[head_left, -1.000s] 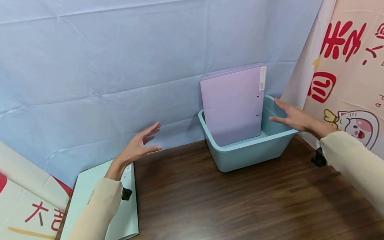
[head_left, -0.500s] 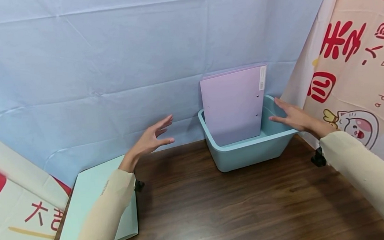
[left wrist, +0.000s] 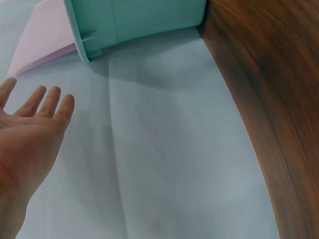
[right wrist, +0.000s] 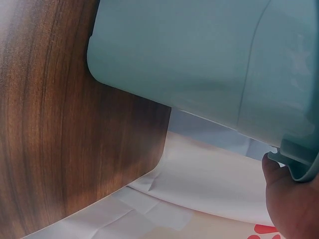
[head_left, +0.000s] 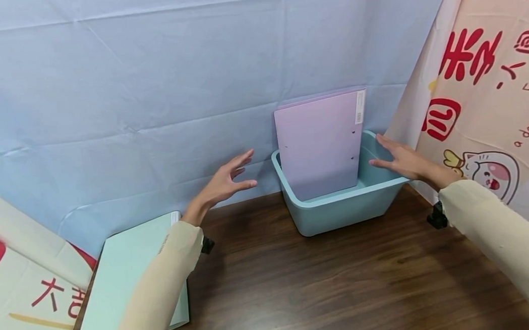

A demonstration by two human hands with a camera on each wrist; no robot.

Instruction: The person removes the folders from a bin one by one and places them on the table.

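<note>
A light-blue plastic bin (head_left: 336, 216) stands on the table near the back wall. Inside it a purple file folder (head_left: 320, 146) is upright, leaning slightly back, with a white label at its upper right. My right hand (head_left: 402, 159) grips the bin's right rim, thumb over the inside; in the right wrist view a fingertip (right wrist: 270, 167) curls beneath the rim's lip. My left hand (head_left: 224, 183) is in the air left of the bin, fingers extended, thumb apart, holding nothing. A mint-green folder (head_left: 121, 274) lies flat on the left, partly hidden by my left sleeve.
The dark wooden table (head_left: 308, 288) meets a blue cloth backdrop (head_left: 151, 91) close behind the bin. A printed cloth (head_left: 470, 117) with red characters hangs right beside the bin. Another printed cloth (head_left: 26, 280) hangs at the left edge.
My left hand has moved right and slightly up, away from the green folder and closer to the bin. My right hand, the bin and the purple folder stay in place.
</note>
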